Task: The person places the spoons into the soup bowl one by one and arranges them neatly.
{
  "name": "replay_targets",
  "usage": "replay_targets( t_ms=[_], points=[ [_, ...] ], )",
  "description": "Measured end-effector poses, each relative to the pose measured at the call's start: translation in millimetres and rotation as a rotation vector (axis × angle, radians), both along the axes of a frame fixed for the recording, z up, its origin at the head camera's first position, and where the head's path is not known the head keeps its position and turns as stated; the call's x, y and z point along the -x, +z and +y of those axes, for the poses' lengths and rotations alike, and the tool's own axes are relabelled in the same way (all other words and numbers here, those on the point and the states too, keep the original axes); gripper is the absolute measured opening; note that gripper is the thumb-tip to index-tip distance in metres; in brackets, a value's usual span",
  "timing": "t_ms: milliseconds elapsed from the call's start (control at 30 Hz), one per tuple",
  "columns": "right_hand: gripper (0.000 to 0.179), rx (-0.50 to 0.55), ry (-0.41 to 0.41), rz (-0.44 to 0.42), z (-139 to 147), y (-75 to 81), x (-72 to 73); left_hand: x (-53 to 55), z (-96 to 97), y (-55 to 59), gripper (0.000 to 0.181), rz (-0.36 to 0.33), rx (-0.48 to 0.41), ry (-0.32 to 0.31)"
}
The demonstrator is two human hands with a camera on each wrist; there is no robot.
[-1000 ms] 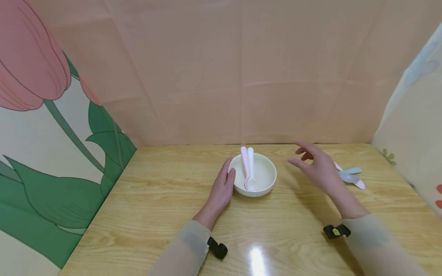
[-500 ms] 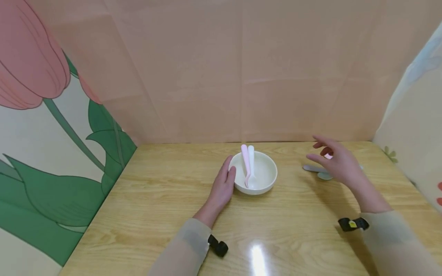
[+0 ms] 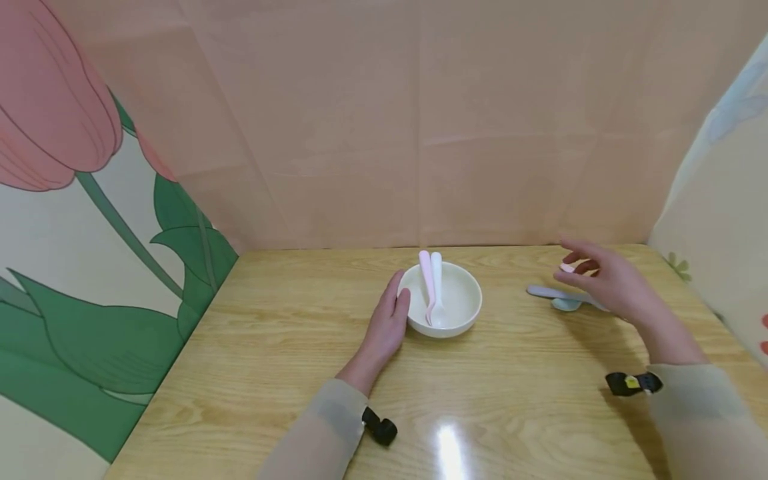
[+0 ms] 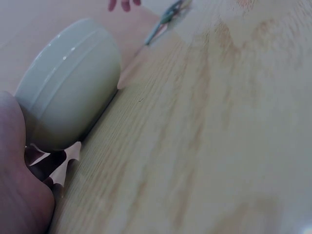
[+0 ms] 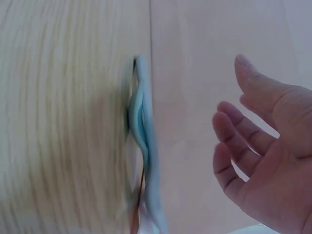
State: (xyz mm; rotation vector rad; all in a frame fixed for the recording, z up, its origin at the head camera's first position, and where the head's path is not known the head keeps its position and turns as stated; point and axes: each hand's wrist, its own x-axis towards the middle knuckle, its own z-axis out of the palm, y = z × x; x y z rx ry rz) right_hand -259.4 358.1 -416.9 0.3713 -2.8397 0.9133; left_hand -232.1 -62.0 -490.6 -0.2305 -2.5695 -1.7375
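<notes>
Some tabletop [image 3: 510, 387] separates the bowl's [image 3: 463, 301] rim from the right hand [image 3: 621, 283].

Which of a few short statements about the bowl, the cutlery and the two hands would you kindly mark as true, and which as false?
1. The left hand touches the side of the white bowl. True.
2. The bowl is upside down. False: its opening faces up.
3. A pink fork and a white spoon rest in the bowl. True.
4. The right hand grips the white spoon. False: its fingers are apart and hold nothing.
5. In the head view, the loose cutlery lies left of the bowl. False: it lies to the right.
6. The right hand is nearer to the loose cutlery than to the bowl. True.
</notes>
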Motion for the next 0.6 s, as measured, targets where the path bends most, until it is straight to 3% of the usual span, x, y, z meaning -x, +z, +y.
replay_targets(
  t_ms=[367,600],
  points=[
    [0.068,-0.054,0.023,-0.138,22.8,-7.4,1.3,-1.3,-0.6,1.4,0.061,0.007,-0.006,-0.002],
    [0.063,-0.085,0.031,-0.164,32.9,-14.8,3.2,-0.5,-0.3,0.4,0.061,0.004,-0.001,-0.002]
  ],
)
